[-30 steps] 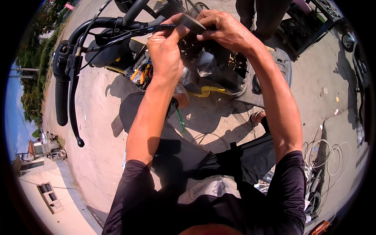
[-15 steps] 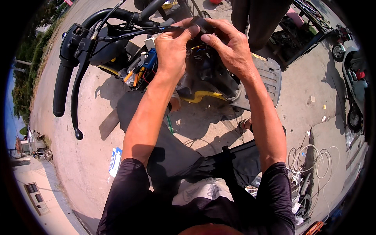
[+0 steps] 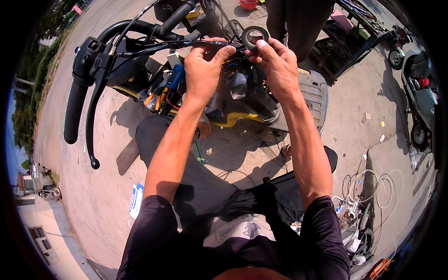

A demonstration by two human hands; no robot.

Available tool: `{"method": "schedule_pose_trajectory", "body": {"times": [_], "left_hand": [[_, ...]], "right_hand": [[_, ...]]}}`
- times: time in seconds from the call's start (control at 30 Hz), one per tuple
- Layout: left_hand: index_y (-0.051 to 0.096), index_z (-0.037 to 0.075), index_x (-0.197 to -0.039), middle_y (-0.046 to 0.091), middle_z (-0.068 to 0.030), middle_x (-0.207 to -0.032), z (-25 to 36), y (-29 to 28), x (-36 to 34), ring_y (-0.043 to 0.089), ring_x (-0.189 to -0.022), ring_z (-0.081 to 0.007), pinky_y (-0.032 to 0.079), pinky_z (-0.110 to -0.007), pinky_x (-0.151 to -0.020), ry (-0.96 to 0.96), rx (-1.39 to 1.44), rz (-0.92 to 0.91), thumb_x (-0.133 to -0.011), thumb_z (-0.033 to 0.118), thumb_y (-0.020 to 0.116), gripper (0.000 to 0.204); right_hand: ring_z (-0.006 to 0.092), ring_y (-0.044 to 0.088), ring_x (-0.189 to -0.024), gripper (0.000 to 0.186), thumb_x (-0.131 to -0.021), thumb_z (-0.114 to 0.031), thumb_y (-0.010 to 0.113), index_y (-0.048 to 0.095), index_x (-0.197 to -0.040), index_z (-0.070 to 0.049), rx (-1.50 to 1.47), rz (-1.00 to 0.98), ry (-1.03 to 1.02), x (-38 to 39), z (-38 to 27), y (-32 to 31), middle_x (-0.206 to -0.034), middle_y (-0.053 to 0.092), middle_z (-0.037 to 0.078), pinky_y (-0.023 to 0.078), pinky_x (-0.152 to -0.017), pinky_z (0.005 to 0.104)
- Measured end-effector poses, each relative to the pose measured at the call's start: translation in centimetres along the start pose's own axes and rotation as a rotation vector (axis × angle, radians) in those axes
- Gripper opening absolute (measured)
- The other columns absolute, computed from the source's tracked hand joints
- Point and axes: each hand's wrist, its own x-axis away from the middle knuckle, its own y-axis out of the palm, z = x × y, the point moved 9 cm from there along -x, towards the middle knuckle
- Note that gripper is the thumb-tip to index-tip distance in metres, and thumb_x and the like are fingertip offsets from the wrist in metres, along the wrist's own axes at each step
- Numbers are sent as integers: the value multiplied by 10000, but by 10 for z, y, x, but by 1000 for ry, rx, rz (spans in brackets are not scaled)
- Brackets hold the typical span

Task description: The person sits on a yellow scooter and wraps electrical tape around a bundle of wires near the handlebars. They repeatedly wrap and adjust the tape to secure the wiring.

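My right hand [image 3: 281, 70] pinches a roll of black electrical tape [image 3: 245, 37] between thumb and fingers, its round hole turned up to view. Just left of it, my left hand [image 3: 204, 77] is closed with thumb and fingertips on a black wire bundle [image 3: 161, 45] that runs from the handlebar [image 3: 135, 27]. A short gap lies between the two hands. Whether tape stretches from the roll to the wires is too small to tell. Below the hands are the opened body and loose wiring of a scooter [image 3: 240, 86].
A black grip [image 3: 74, 112] and brake lever [image 3: 91, 130] stick out at left. Beside my left forearm are a blue tool [image 3: 176, 77] and orange-handled pliers [image 3: 158, 100]. Someone in dark trousers [image 3: 298, 28] stands ahead. Coiled pale cable [image 3: 380, 186] and a parked scooter [image 3: 420, 84] are at right.
My right hand has drawn slightly away from my left, and the tape roll has turned and moved right so its hole shows. My left hand stays at the wires.
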Motion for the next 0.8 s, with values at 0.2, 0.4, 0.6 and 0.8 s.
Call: {"method": "schedule_pose_trajectory", "body": {"times": [0.2, 0.4, 0.6, 0.8], "left_hand": [[810, -2, -1093, 794, -29, -986, -4, 4, 0, 710, -892, -97, 578, -267, -813, 32, -84, 23, -961, 57, 851, 150], [808, -8, -1096, 787, -36, -998, -8, 2, 3, 706, -912, -105, 571, -271, -838, 36, -39, 13, -995, 43, 798, 114], [807, -1, -1100, 740, -125, -1114, -3, 2, 5, 758, -981, -232, 603, -357, -884, -16, -105, -6, -960, 93, 830, 170], [812, -5, -1106, 738, -135, -1118, -4, -1, 3, 761, -981, -245, 604, -364, -885, 2, -95, 3, -975, 132, 827, 191]], "right_hand": [[253, 799, -879, 577, -1032, -101, 772, 416, -1460, 54, -96, 99, -23, 7, -6, -8, -1107, 727, 199, 674, -757, 320], [235, 797, -830, 506, -1044, -103, 757, 467, -1436, 34, -176, 140, -27, 9, 0, -11, -1082, 717, 181, 669, -699, 301], [214, 790, -818, 429, -1066, -120, 727, 515, -1409, 22, -237, 134, 17, 11, 3, -10, -1058, 724, 151, 662, -699, 298], [210, 785, -824, 427, -1074, -145, 718, 518, -1410, 25, -249, 169, 60, 13, 4, -9, -1063, 734, 146, 656, -699, 303]]}}
